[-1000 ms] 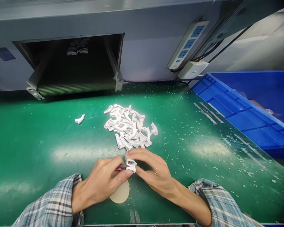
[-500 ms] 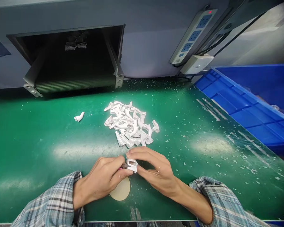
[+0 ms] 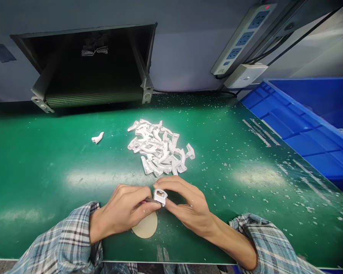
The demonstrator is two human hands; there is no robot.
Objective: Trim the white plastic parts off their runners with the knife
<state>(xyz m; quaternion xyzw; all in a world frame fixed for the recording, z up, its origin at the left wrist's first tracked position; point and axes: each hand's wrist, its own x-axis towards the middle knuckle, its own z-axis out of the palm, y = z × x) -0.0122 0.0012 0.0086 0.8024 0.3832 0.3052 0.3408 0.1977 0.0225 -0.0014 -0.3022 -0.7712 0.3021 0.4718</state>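
My right hand point(image 3: 185, 205) pinches a small white plastic part point(image 3: 160, 197) between thumb and fingers near the front edge of the green table point(image 3: 45, 179). My left hand point(image 3: 125, 211) is closed round a thin tool with a pink handle point(image 3: 146, 200), its tip against that part. A pile of similar white parts point(image 3: 158, 148) lies just beyond my hands. A single white part point(image 3: 97, 138) lies apart to the left. A round tan disc point(image 3: 145, 227) sits on the table under my left hand.
A blue plastic bin point(image 3: 303, 121) stands at the right. At the back a dark conveyor opening point(image 3: 88, 64) holds more parts. A white power strip point(image 3: 246, 38) hangs on the grey wall. Small white shavings litter the table's right side.
The view has shifted slightly. My hands stay together at the same spot, and the white part has turned a little between my fingers.
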